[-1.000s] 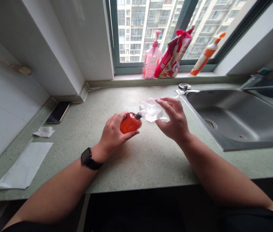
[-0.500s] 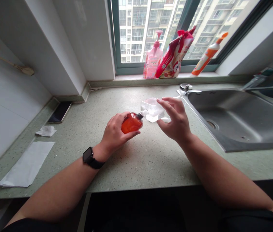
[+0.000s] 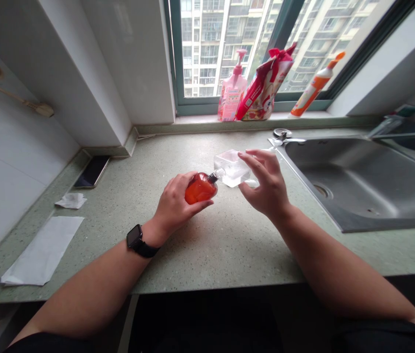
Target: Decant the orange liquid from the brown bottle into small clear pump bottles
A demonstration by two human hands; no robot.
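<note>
My left hand (image 3: 173,205) is wrapped round an amber-red bottle (image 3: 200,189) with a black threaded neck, tilted to the right. That neck meets the round mouth of a clear, square-sided bottle (image 3: 231,168), which lies tilted toward it. The fingers and thumb of my right hand (image 3: 268,184) grip the clear bottle's right end. Whether liquid passes between the two mouths is too small to tell. A white pump top (image 3: 274,143) lies just beyond my right hand, by the sink corner.
A steel sink (image 3: 334,215) is at the right. On the windowsill stand a pink pump bottle (image 3: 231,93), a red bag (image 3: 262,90) and an orange-white bottle (image 3: 312,90). At the left lie a phone (image 3: 92,171), a crumpled tissue (image 3: 71,200) and a flat paper sheet (image 3: 43,250).
Almost nothing differs. Both hands and both bottles keep their places, and the whole view has shifted very slightly.
</note>
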